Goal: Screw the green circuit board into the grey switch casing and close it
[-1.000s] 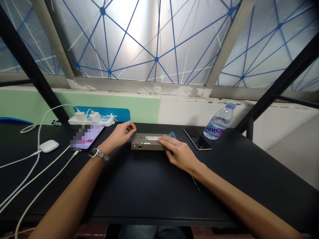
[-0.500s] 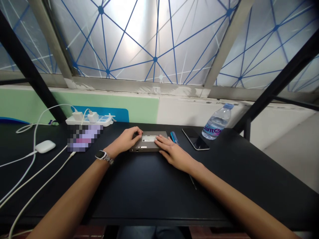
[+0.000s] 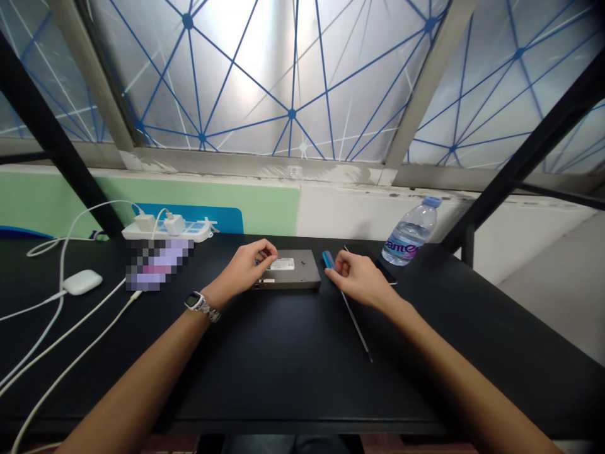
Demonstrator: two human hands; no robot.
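A flat grey-brown metal box (image 3: 307, 268) with a white label lies on the black desk. Over its left end is my left hand (image 3: 253, 261), thumb and forefinger pinched together; anything between them is too small to make out. To the right of the box lies a screwdriver (image 3: 354, 320) with a blue handle and a long thin shaft pointing toward me. My right hand (image 3: 357, 274) is closed around its neck, just below the handle, with the thumb on the left side and the other fingers curled. The shaft's tip rests on the desk.
Behind my right hand lies a phone (image 3: 386, 272), partly hidden, with a water bottle (image 3: 410, 232) standing beyond it. At the left are a power strip (image 3: 201, 232), a white charging case (image 3: 82, 282), a blurred-out item (image 3: 161, 265) and several white cables.
My right hand has lifted off the box and moved right to the screwdriver. My left hand has shifted slightly inward over the box, its fingers now pinched. The screwdriver stays in place.
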